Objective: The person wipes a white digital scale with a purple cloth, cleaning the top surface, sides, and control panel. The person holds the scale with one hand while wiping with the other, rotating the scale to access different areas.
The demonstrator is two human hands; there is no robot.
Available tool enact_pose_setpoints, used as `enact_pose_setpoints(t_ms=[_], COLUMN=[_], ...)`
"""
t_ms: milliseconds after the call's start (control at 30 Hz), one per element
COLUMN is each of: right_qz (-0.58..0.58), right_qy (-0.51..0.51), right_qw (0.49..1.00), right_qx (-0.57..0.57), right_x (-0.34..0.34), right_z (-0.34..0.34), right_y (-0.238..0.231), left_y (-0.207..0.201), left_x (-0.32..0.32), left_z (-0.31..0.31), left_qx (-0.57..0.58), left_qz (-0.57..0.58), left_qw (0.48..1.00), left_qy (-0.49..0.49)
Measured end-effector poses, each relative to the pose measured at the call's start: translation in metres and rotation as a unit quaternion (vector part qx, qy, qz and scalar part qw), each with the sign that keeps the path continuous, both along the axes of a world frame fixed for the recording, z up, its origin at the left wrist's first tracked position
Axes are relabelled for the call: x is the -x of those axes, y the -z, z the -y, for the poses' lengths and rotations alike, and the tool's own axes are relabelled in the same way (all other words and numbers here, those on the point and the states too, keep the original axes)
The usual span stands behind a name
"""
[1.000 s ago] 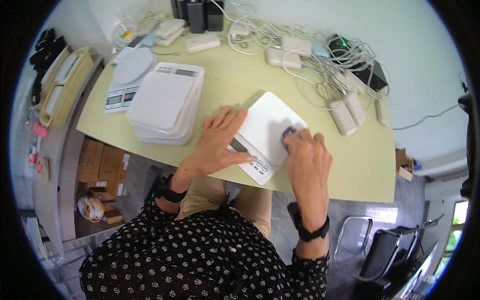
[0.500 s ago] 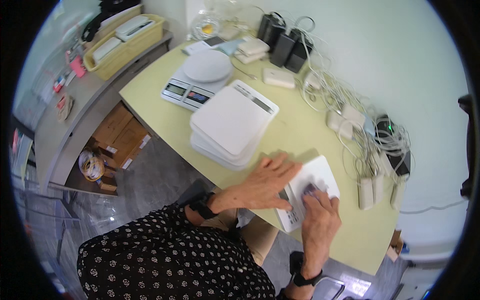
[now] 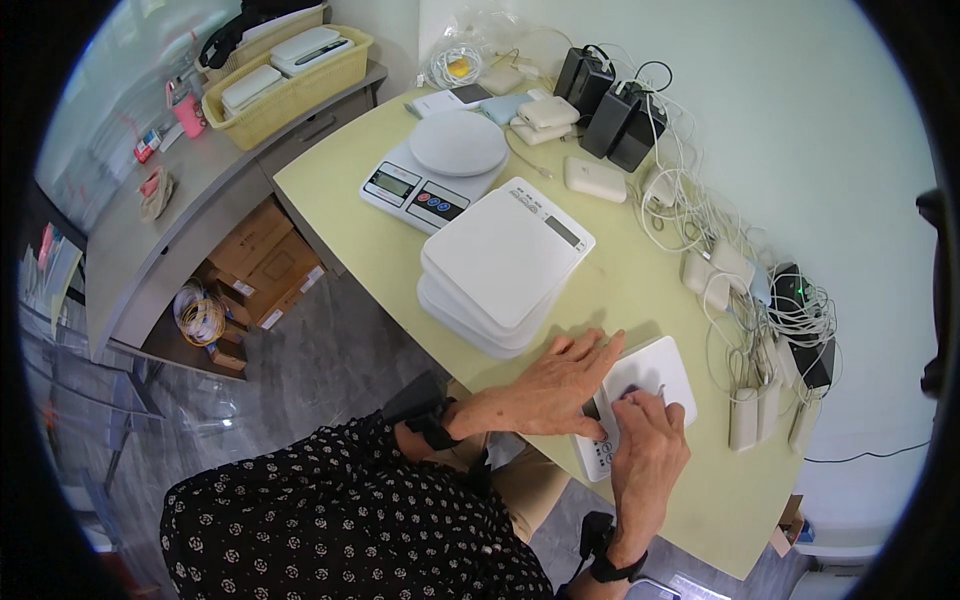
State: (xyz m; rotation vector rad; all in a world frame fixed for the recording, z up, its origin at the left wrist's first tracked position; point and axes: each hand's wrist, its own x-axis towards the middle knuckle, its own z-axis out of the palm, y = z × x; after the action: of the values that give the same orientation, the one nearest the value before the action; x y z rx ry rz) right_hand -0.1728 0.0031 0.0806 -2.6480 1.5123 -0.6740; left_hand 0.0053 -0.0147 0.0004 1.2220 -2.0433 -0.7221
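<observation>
A flat white kitchen scale (image 3: 665, 368) lies at the near edge of the yellow-green table. My left hand (image 3: 560, 388) rests across its left side, fingers stretched out and the thumb beside the display and buttons. Over the white platform, the fingers of my right hand (image 3: 650, 440) are closed on a small purple wad (image 3: 630, 392), mostly hidden; whether it is cloth I cannot tell. To the left of the hands sits a stack of similar white scales (image 3: 505, 255). Behind that stack stands a scale with a round platform (image 3: 458, 142).
White power banks (image 3: 595, 179), black adapters (image 3: 612, 115) and tangled white cables (image 3: 690, 215) line the table's wall side. On the grey desk at left, a yellow basket (image 3: 290, 105) holds more white devices. Cardboard boxes (image 3: 265, 262) are underneath.
The view has shifted, so the table things appear lower and further right. My right fingers have moved slightly over the platform, covering more of the purple wad. My left hand stays on the scale.
</observation>
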Motion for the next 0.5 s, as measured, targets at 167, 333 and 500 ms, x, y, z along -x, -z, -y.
enact_pose_setpoints(t_ms=[167,333,500], right_qz=[-0.037,-0.022,0.0], right_qy=[0.005,0.054,0.158], right_qw=[0.999,0.995,0.982], right_qx=[0.011,0.077,0.102], right_x=[-0.007,-0.022,0.003], right_z=[0.003,0.031,0.045], right_y=[-0.002,0.012,0.019], left_y=[-0.001,-0.002,-0.007], left_x=[0.0,0.0,0.0], left_z=[0.001,0.001,0.002], left_qx=[0.019,0.064,0.014], left_qz=[0.007,0.033,0.016], left_qw=[1.0,0.997,0.999], left_qy=[-0.001,-0.026,-0.023])
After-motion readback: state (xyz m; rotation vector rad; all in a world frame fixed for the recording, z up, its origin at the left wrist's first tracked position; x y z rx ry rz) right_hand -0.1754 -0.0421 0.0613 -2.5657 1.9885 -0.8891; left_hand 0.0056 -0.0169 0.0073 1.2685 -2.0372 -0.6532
